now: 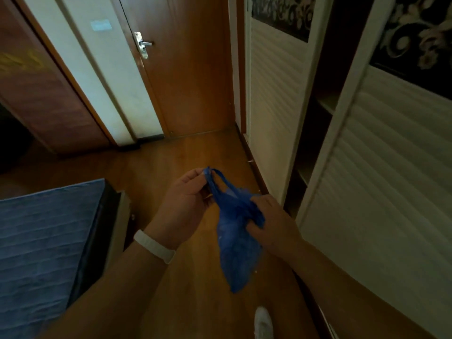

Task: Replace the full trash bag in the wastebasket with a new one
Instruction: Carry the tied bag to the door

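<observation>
A crumpled blue plastic bag (pixel 234 245) hangs between my hands above the wooden floor. My left hand (pixel 186 201), with a white band on its wrist, pinches one of the bag's handle loops at the top. My right hand (pixel 274 221) grips the bunched upper part of the bag from the right side. The bag's lower end dangles free. No wastebasket is in view.
A bed with a blue cover (pixel 44 253) fills the lower left. A closed wooden door (pixel 190 77) stands ahead. White louvred wardrobe doors (pixel 381 182) line the right, with a dark open gap between them. A white shoe (pixel 263 324) shows at the bottom.
</observation>
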`<state>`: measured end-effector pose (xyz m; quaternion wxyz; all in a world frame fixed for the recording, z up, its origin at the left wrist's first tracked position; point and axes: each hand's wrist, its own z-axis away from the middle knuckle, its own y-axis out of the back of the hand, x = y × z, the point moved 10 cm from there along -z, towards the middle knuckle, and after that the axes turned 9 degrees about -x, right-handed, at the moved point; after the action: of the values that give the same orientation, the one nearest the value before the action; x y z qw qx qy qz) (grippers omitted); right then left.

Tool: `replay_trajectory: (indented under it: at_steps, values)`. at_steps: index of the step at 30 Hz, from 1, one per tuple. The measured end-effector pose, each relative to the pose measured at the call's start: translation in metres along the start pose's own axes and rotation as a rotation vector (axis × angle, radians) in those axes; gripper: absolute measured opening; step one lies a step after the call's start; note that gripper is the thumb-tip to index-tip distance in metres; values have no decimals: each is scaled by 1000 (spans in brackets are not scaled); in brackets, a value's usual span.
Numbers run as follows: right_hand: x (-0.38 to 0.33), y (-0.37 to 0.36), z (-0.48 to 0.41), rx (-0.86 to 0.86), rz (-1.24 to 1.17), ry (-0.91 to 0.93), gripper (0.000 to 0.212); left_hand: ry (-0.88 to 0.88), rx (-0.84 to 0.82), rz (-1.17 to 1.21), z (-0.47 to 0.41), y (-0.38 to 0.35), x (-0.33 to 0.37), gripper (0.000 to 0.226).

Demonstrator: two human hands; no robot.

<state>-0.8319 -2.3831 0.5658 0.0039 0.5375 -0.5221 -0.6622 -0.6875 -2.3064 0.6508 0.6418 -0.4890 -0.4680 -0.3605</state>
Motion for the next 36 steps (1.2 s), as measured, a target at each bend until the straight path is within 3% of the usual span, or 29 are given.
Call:
replay_trajectory:
  at_steps: [8, 17, 25, 36]
  values:
    - [25, 37, -112, -21, -10, 96, 40, -53, 53, -3, -101, 0, 32, 24]
    - [42, 26, -211, -55, -95, 82, 21, -66, 31, -21, -200, 32, 46, 22]
    - [54, -12, -341, -121, -154, -29, 24, -67, 5, 63, -310, 121, 63, 19]
    - [11, -52, -534, -115, -118, 47, 26, -140, 42, 111, -425, 272, 139, 23]
